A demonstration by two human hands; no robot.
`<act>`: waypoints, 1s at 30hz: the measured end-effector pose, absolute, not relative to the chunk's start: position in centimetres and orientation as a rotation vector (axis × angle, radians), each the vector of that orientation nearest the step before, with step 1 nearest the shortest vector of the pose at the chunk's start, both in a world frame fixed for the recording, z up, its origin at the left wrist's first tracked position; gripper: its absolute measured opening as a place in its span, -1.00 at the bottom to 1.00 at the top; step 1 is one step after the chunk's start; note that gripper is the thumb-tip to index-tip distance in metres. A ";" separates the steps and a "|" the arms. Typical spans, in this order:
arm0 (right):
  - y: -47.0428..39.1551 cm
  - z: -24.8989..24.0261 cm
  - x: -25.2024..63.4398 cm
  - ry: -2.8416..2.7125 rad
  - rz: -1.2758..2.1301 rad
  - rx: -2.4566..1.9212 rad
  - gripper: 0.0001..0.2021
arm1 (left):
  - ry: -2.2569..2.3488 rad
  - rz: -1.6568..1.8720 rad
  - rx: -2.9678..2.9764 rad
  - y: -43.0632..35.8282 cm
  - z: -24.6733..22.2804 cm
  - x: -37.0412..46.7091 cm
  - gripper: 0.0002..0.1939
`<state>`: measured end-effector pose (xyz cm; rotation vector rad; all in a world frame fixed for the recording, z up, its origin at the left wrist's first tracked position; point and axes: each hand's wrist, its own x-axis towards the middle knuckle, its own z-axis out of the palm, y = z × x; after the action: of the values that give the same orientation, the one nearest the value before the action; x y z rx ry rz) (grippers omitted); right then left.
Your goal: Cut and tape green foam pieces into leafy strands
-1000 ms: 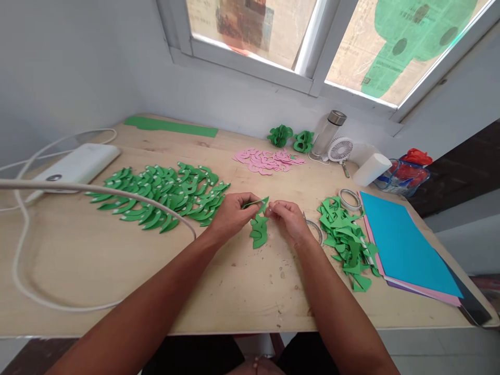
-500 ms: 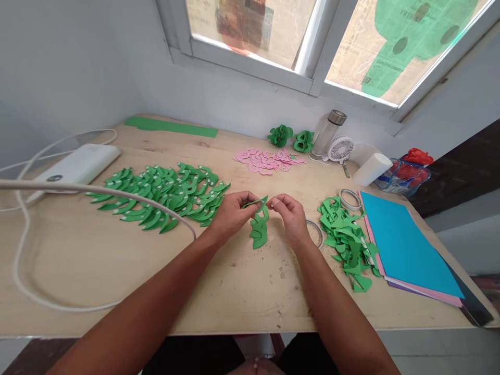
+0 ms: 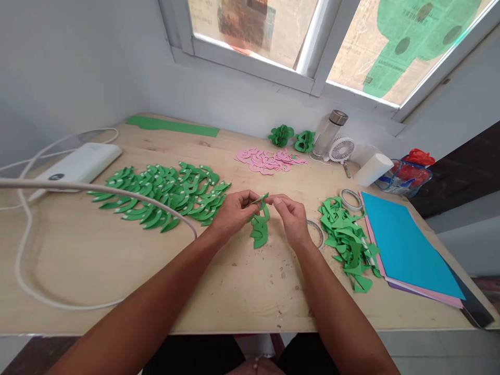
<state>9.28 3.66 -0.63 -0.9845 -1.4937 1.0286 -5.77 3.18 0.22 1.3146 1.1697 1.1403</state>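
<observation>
One green strip [image 3: 260, 200] is clamped btwn thumb & fingers of the L hand [image 3: 234, 211], held over the mid. of the table [image 3: 211, 291], tip pointing R. R hand [image 3: 291, 216] is nearly together w/ the L, thumb & index drawn in at that tip; can't tell if they grip it or just touch.

Vs. 0.5 s ago: R fingertips are higher & closer, right up at the tip, where a small gap showed. Strip looks narrower, more edge-on. L hand hasn't moved much. Whole scene sits a hair further R in view.

Just below the strip: small green stack [image 3: 260, 237], same spot as before; can't tell if it's joined to the strip.

L of the hands: big pile of curved green pcs [image 3: 167, 195] w/ white dabs, same as before. Cable [image 3: 117, 191] crosses in front of it; power bank [image 3: 84, 161] beyond.

R of the hands: tape roll [image 3: 321, 237] near the R wrist, then green scraps [image 3: 347, 234], 2nd tape roll [image 3: 352, 209] at their far edge, blue sheet [image 3: 406, 245] on top of other paper.

Far side: pink pcs [image 3: 265, 160], bottle [image 3: 328, 135], fan [image 3: 341, 149], all unchanged.
</observation>
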 end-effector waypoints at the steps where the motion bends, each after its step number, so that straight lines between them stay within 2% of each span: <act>1: 3.7 -0.6 9.3 -1.490 1.022 -0.986 -0.73 | 1.163 1.120 1.320 3.2 0.2 -5.8 -0.86; 20: 4.1 -1.1 9.7 -1.301 0.991 -1.032 -0.71 | 1.150 1.091 1.297 3.3 -0.1 -5.9 -0.65; 26: 4.6 -1.3 9.8 -1.186 0.993 -1.042 -0.69 | 1.175 0.983 1.342 3.4 0.1 -6.1 -0.82; 30: 4.7 -1.3 9.9 -1.178 0.989 -1.047 -0.68 | 1.140 0.919 1.349 3.4 -0.2 -6.2 -0.82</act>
<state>9.95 4.69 -1.28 -1.0466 -1.1783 0.9892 -6.21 3.38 -0.18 1.3489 1.1400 0.9188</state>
